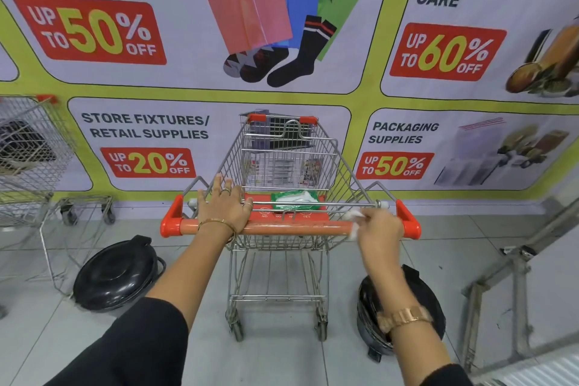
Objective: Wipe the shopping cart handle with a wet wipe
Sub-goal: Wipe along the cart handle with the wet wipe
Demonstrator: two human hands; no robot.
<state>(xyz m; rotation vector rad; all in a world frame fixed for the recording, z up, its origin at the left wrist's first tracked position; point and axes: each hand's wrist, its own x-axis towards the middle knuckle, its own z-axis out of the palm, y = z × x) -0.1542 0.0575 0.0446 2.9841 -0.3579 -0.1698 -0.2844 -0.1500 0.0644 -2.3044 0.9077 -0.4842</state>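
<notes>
A wire shopping cart [288, 160] stands in front of me with an orange handle [294, 227] running left to right. My left hand [224, 208] rests flat over the left part of the handle, fingers spread onto the wire frame. My right hand [377, 226] grips a white wet wipe [354, 216] pressed against the handle's right part, near the red end cap [409, 222]. A green pack of wipes [294, 199] lies on the red child-seat flap behind the handle.
Two black lidded bins sit on the tiled floor, one at the left [116, 273] and one at the right [401, 301] under my forearm. Another wire cart [28, 147] stands at the far left. A metal frame [513, 266] leans at the right. A printed banner wall is directly behind the cart.
</notes>
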